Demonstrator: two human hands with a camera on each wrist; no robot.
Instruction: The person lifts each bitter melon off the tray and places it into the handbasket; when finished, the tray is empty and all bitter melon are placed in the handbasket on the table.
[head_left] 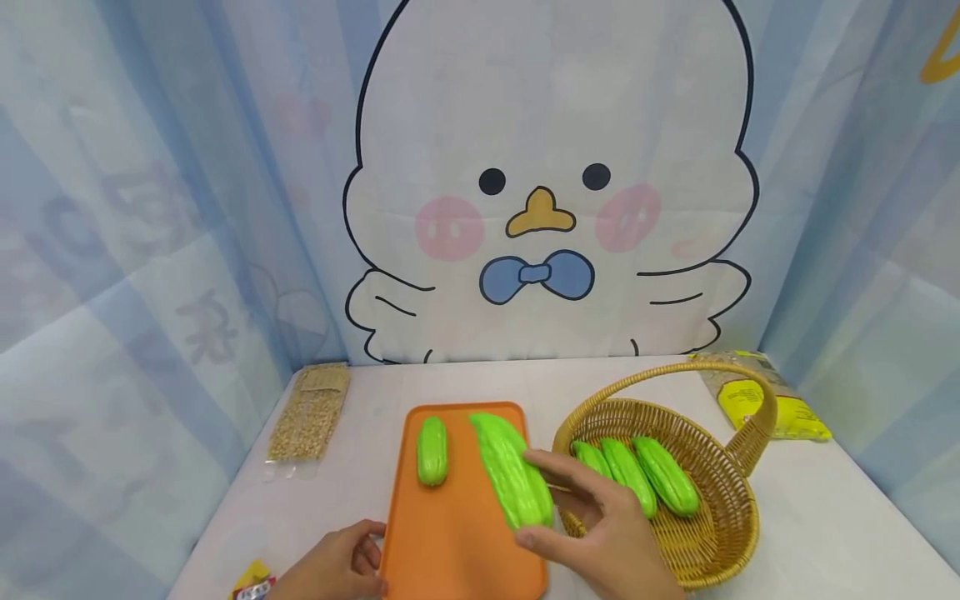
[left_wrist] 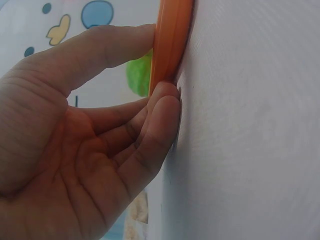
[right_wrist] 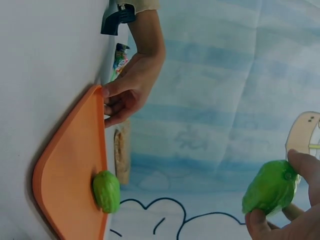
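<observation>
Head view: my right hand [head_left: 600, 533] pinches the long ridged green gourd [head_left: 513, 471] above the orange plastic cutting board [head_left: 457, 542]; my left hand [head_left: 341, 567] grips the board's left edge—I'd lower it level, steadily.

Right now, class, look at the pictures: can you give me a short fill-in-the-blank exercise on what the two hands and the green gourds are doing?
1. The right hand holds a long green gourd above the ___ board.
2. The left hand grips the board's near-left ___.
3. The wicker basket holds ___ green gourds.
4. One short gourd lies ___ the board.

Missing words: orange; edge; three; on
</observation>
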